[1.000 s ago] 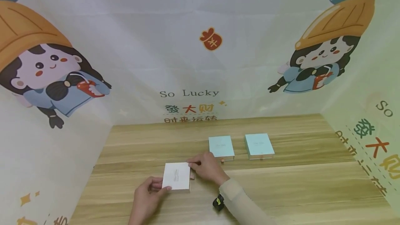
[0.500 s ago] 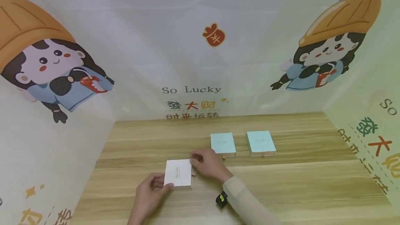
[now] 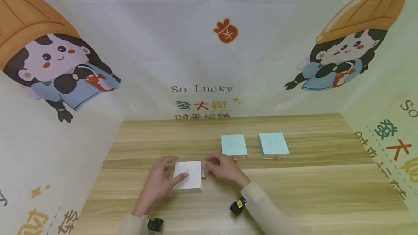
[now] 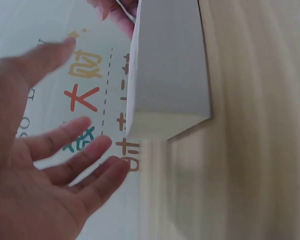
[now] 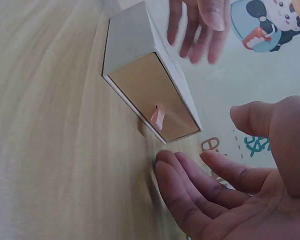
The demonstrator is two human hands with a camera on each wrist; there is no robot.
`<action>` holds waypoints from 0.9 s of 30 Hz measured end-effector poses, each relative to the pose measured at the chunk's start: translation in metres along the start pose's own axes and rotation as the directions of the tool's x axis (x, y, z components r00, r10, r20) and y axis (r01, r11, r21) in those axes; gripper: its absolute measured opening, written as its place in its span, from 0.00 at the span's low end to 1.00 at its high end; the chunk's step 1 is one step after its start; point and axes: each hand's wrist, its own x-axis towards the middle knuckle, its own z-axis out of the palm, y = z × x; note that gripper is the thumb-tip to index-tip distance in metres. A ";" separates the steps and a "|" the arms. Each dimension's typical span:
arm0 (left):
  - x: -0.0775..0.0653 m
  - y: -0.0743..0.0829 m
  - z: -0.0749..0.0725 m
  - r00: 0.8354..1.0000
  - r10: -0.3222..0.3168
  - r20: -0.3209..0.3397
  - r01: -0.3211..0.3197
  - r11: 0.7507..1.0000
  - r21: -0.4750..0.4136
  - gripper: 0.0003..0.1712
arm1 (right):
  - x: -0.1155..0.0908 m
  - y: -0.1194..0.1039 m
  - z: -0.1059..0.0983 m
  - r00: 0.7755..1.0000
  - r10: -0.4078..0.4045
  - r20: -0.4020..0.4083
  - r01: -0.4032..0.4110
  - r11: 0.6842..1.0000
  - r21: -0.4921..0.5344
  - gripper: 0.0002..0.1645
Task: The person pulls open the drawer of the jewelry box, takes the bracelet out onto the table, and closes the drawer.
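Observation:
A flat white drawer box (image 3: 195, 169) with small print on its lid lies on the wooden table. From its right side a short pink ribbon pull (image 5: 158, 118) sticks out of the tan drawer front (image 5: 140, 92). My left hand (image 3: 160, 178) is spread at the box's left, the thumb reaching over the lid in the head view. In the left wrist view its fingers stand apart from the box's white end. Just right of the ribbon side, my right hand (image 3: 226, 169) has its fingers loosely bent, with nothing between fingertips and thumb.
Two pale turquoise drawer boxes, one at the middle back (image 3: 234, 145) and one farther right (image 3: 273, 143), lie on the wooden table (image 3: 310, 191) with ribbon pulls facing me. A printed white cloth (image 3: 261, 64) encloses the table behind and at both sides.
Both hands have let go of the white box. The left hand has moved up and spread beside it; the right has drawn off its far right corner. The head view has tilted slightly.

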 end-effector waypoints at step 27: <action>0.028 0.018 0.021 0.917 0.238 0.319 -0.309 0.931 0.192 0.55 | -0.005 0.007 0.016 0.995 0.026 0.100 -0.035 0.995 0.093 0.09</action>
